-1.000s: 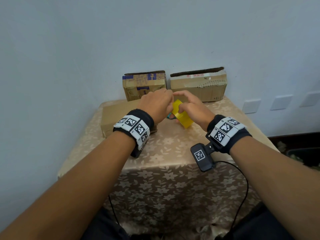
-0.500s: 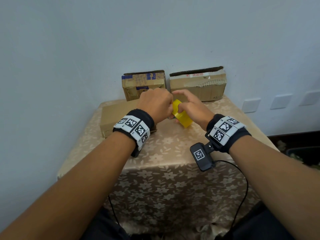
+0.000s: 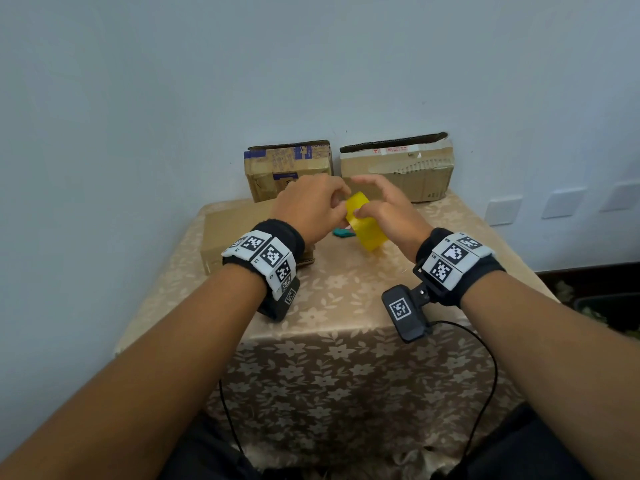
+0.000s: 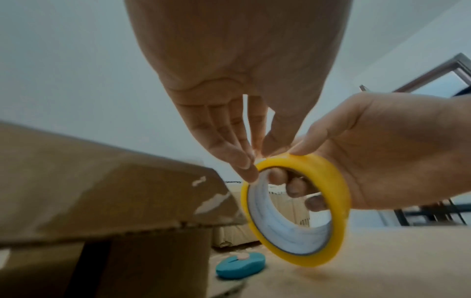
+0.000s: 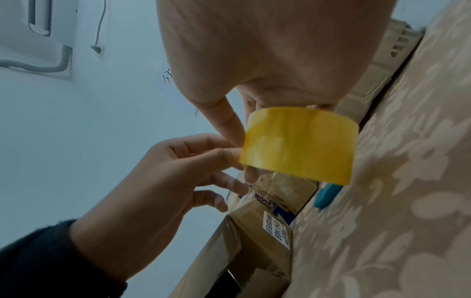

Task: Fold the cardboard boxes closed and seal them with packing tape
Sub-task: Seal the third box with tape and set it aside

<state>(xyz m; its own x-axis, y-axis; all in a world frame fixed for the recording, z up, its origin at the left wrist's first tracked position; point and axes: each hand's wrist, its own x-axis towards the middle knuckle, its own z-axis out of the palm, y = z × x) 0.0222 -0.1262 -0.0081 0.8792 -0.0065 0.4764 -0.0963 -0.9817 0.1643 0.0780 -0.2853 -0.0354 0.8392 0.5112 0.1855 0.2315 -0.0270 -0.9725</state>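
Note:
Both hands hold a yellow roll of packing tape (image 3: 366,221) just above the table, in front of the boxes. My right hand (image 3: 372,207) grips it, thumb on the outer face and fingers through the core (image 4: 293,187). My left hand (image 3: 334,204) pinches at the roll's upper rim (image 4: 257,161) with thumb and fingertips. From the right wrist, the roll's broad yellow face (image 5: 298,145) has the left hand (image 5: 193,161) at its left edge. A closed cardboard box (image 3: 232,232) lies flat under my left wrist. Two more boxes (image 3: 289,169) (image 3: 398,171) stand against the wall.
A teal cutter (image 3: 343,233) (image 4: 239,266) lies on the flowered tablecloth (image 3: 346,292) just below the roll, beside the flat box's corner (image 4: 203,181). The wall is close behind the boxes. Wrist-camera cables hang over the table's front edge.
The hands have lifted the roll slightly. My right hand's fingers have spread over its top, and more of the teal cutter shows beneath.

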